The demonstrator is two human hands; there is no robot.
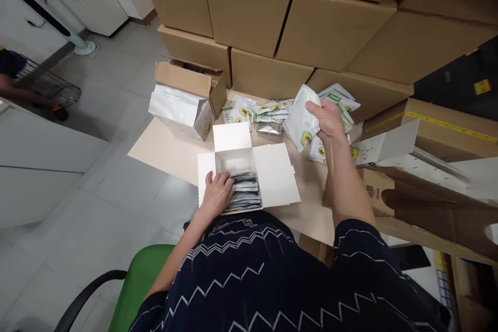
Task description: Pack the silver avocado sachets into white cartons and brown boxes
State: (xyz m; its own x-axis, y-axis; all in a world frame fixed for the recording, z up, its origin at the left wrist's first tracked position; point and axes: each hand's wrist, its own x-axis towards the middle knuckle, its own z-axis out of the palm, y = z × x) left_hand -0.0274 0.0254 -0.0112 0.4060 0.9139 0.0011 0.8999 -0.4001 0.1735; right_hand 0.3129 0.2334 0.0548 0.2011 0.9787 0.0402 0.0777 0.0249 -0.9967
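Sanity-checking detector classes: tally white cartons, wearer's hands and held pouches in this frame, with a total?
White cartons: 3 (open one, one on its side, one at right)
Hands: 2 (left hand on the boxed pouches, right hand)
Held pouch: 1, in the right grip
Total: 6; the loose pile overlaps too much to count.

The pouch (pixel 301 124) is white with a green avocado print, and the sachets (pixel 246 191) in the white carton (pixel 274 174) are plain silver. Stacked boxes (pixel 249 10) are brown, bench (pixel 163 153) pale tan, chair (pixel 142 275) bright green, outfit (pixel 272 275) navy with thin white zigzags.
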